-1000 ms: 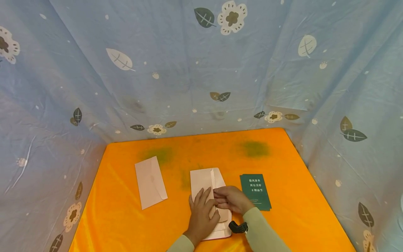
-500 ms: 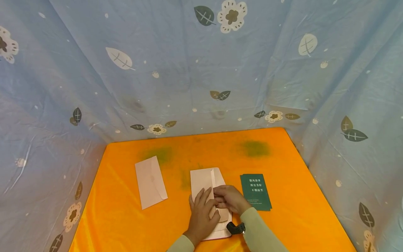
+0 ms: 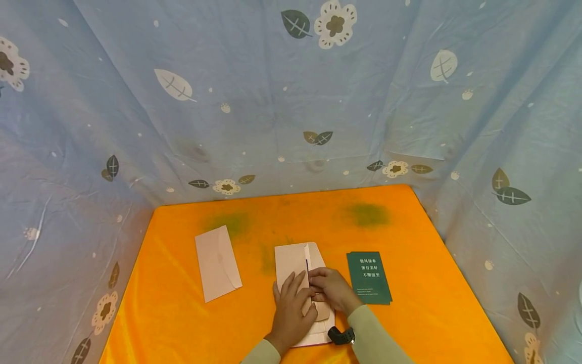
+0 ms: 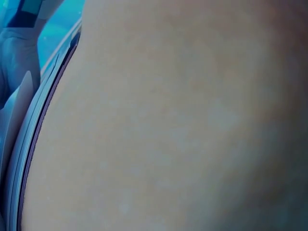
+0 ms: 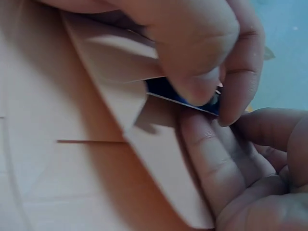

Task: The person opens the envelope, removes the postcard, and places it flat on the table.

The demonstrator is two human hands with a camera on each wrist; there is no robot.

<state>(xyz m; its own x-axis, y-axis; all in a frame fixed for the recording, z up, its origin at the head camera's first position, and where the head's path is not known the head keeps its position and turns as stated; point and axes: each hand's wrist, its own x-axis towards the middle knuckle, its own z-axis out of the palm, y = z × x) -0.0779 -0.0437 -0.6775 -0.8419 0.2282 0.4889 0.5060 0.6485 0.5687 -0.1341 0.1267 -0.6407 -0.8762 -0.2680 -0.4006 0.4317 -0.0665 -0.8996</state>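
Observation:
A pink envelope (image 3: 291,259) lies on a stack of others on the orange table (image 3: 423,303), its flap (image 5: 110,72) raised. My left hand (image 3: 291,303) presses flat on it with straight fingers (image 5: 216,159). My right hand (image 3: 331,289) pinches a dark card (image 5: 168,91) between thumb and fingers at the envelope's mouth, under the flap. In the head view the card (image 3: 307,268) shows as a thin dark edge just beyond my fingers. The left wrist view is filled by skin of the left hand (image 4: 168,120), with envelope edges (image 4: 29,134) at its left.
A single pink envelope (image 3: 217,264) lies to the left of the stack. A small pile of dark green printed cards (image 3: 368,277) sits to the right of my hands. Blue flowered cloth (image 3: 273,101) walls in the table on three sides.
My right hand and wrist have shifted slightly left, toward the envelope. The thin dark edge of the card now shows at the flap. The left hand has stayed put.

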